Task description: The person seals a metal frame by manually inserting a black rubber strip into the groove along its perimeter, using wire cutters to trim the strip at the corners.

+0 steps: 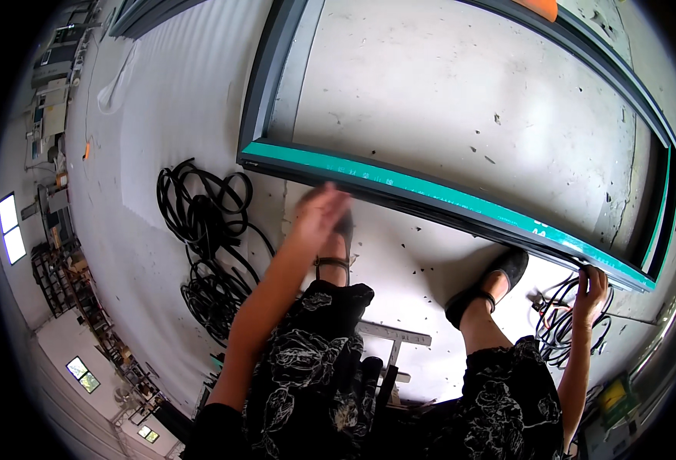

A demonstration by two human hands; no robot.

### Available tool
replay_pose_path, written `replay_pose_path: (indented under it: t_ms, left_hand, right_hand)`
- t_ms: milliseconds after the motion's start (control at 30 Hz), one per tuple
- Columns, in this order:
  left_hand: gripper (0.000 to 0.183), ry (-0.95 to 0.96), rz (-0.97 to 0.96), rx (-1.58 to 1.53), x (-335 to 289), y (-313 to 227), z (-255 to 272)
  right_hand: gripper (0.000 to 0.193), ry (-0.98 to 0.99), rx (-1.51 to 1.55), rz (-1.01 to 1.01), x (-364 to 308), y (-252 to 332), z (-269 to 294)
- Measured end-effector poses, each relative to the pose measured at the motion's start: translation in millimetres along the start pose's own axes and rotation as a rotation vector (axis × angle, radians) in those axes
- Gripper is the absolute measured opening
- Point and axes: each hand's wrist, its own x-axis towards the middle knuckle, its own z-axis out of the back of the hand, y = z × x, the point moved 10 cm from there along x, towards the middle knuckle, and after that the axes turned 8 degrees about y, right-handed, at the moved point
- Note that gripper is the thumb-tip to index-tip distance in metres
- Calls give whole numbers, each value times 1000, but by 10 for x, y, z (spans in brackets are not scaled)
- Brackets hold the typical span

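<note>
A large dark grey rectangular frame (438, 201), like a window or door frame, lies in front of me. Teal protective film (399, 179) with pale print covers its near bar. Smeared by motion, my left hand (324, 211) hovers just on my side of that bar, left of its middle; what it holds, if anything, I cannot make out. My right hand (592, 294) is at the outer edge of the bar, close to the right corner. Its fingers are bent and pressed together against the edge, hiding what lies between them.
Tangled black strips (204, 207) lie on the floor at left, and a smaller black coil (564, 318) sits by my right hand. My shoes (499, 280) stand close to the bar. A metal stand (395, 335) is between my legs. An orange object (539, 8) rests on the far bar.
</note>
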Motion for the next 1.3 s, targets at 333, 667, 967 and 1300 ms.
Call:
replay_pose_path:
  t_ms: [333,667,967,1300]
  left_hand:
    - [11,-147,-81,-150,79,-777,731]
    - [17,-207,-43,-45,185,-779,732]
    - [17,-368,-94,54,219,-1824,959]
    - [12,-289,-54,22,587,-1827,1240]
  right_hand:
    - [15,-22,-19,53,304,48,215]
    - [20,159,72,-71,825,-167,-242]
    - [25,-37,78,93,1061,737,23]
    - [10,5,62,58,1060,676,170]
